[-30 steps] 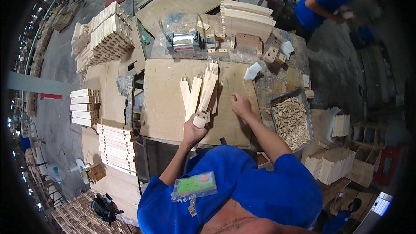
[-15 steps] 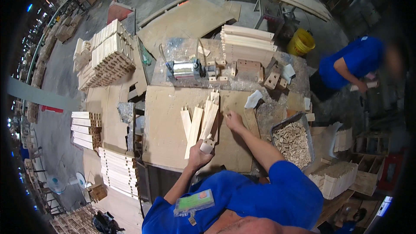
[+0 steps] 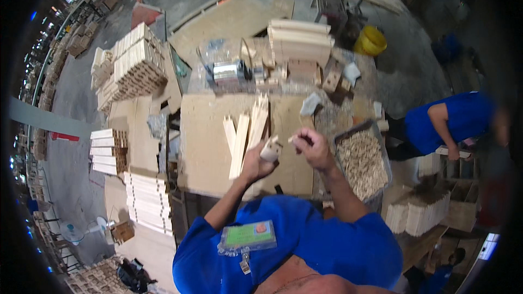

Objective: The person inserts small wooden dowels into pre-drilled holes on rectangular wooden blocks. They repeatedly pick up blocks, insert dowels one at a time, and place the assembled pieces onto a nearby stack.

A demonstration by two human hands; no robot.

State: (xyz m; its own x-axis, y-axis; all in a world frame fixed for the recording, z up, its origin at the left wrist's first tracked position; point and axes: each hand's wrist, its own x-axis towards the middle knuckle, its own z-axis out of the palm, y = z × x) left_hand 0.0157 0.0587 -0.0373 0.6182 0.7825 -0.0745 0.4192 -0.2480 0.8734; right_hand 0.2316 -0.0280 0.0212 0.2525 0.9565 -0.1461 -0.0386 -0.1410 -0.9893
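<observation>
Close in front of my body, my left hand [image 3: 258,162] is wrapped round a pale wooden bar [image 3: 269,151], whose end with dark holes points up and away from me. Just to the right, my right hand [image 3: 316,149] pinches a small wooden dowel [image 3: 292,138] between thumb and fingers, a short gap from the bar's end. Several wooden slats [image 3: 239,140] with pegs at their far ends lie on the board-covered bench [image 3: 204,155] beyond my left hand. A grey bin [image 3: 388,170] full of loose dowels [image 3: 360,163] stands right of my right forearm.
A metal clamp-like device [image 3: 227,72] and stacked slats [image 3: 299,43] occupy the bench's far side. Wood stacks [image 3: 139,62] stand at left, more slats [image 3: 417,215] at lower right. A yellow bucket [image 3: 370,41] is beyond the bench. A co-worker in blue [image 3: 449,122] stands at right.
My right hand has come back toward me from the bench, now showing a dowel. My left hand has lifted the bar slightly away from the slats. The co-worker has shifted nearer.
</observation>
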